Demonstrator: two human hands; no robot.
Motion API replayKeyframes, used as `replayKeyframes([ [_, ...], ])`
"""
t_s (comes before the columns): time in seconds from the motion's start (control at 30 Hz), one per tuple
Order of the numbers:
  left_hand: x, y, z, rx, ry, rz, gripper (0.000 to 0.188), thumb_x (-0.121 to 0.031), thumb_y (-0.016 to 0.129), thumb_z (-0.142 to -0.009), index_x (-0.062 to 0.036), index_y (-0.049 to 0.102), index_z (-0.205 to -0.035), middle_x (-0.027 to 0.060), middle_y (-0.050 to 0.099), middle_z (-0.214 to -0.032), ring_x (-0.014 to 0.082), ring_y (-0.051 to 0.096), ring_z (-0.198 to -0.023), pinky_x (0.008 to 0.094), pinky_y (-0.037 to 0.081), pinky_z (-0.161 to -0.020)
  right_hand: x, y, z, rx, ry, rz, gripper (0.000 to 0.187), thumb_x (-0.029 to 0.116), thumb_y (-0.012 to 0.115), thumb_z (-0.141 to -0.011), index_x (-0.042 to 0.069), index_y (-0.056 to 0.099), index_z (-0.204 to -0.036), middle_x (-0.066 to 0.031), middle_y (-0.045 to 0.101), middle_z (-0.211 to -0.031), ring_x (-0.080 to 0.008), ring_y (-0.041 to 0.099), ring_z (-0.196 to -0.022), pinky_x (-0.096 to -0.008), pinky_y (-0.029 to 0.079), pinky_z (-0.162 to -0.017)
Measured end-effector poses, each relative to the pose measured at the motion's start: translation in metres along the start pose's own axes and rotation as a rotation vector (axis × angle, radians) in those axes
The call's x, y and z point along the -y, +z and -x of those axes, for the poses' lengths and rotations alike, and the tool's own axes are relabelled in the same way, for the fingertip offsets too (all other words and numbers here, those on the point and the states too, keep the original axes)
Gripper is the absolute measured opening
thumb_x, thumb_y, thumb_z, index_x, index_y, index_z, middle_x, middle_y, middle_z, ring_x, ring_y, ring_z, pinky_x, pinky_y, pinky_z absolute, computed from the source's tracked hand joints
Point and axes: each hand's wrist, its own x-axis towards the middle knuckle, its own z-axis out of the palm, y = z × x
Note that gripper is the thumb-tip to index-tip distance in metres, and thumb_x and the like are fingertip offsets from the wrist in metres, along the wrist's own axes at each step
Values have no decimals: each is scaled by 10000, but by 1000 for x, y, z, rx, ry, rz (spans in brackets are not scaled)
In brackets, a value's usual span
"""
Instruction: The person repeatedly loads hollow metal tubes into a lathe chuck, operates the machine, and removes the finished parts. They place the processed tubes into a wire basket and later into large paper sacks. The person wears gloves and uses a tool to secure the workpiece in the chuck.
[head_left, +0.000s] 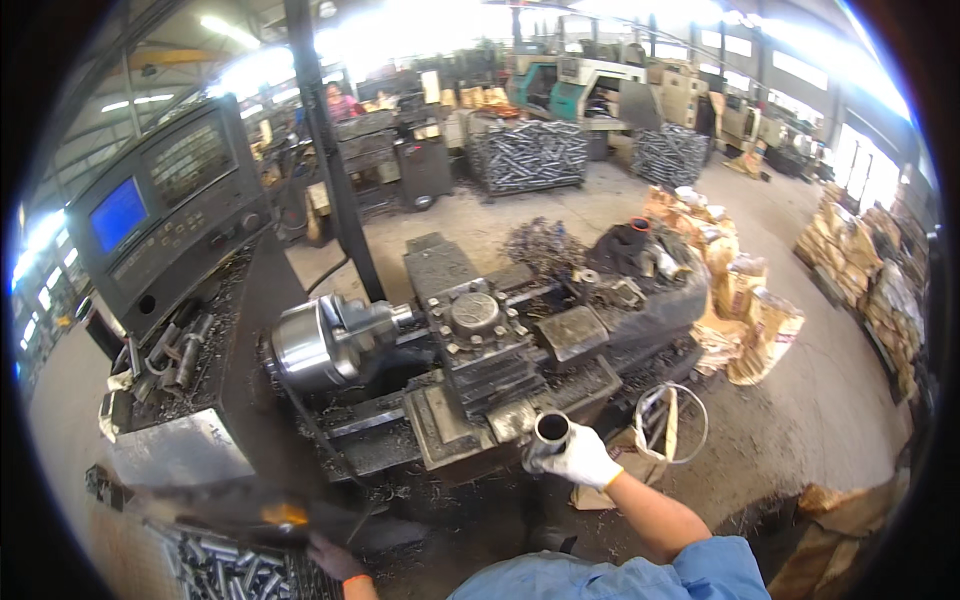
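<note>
A: While the lathe chuck (312,345) stood without a part, where was the metal tube (551,429) found?

B: It was held in the right hand (578,458), in a white glove, just in front of the tool post (478,335) and low beside the carriage. The fingers were closed around its lower end, and the open end was turned up toward the camera.

A: And the left hand (335,558)?

B: It was seen in a dark glove at the bottom edge, above a tray of steel parts (225,572). Whether its fingers were closed on something could not be told; that area was blurred.

A: How could the step be done well, as it was judged?

B: The tube should be kept gripped firmly near one end, so that the free end is left clear. It should be carried level and kept away from the tool post, because metal chips (545,245) were lying over the bed. The control panel (165,205) stood well apart on the left, so a reach across the chuck should be avoided.
</note>
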Motion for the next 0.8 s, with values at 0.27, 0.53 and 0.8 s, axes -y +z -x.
replayKeyframes([
  [0.27,-61,-24,-1,-186,370,-403,568,-396,467,-1141,67,517,-1467,294,611,-1409,425,612,-1243,454,454,-1098,-24,-4,-127,228,-59,-40,610,370,909,-770,116,699,-1283,-156,754,-1194,-312,741,-1080,-392,574,-966],
  [0.53,-67,-27,-29,-205,196,-533,631,-433,538,-1110,14,480,-1551,220,638,-1438,335,616,-1327,415,567,-1007,12,-129,-229,436,-582,233,395,360,781,-873,74,799,-1144,-153,793,-1071,-316,779,-970,-396,625,-891],
  [0.8,25,-53,-97,106,43,201,380,-258,635,-996,-79,592,-1328,108,653,-804,363,666,-743,502,539,-645,120,-4,-428,553,-735,585,500,427,700,-921,63,737,-1263,-178,768,-1178,-360,744,-1034,-459,576,-937],
])
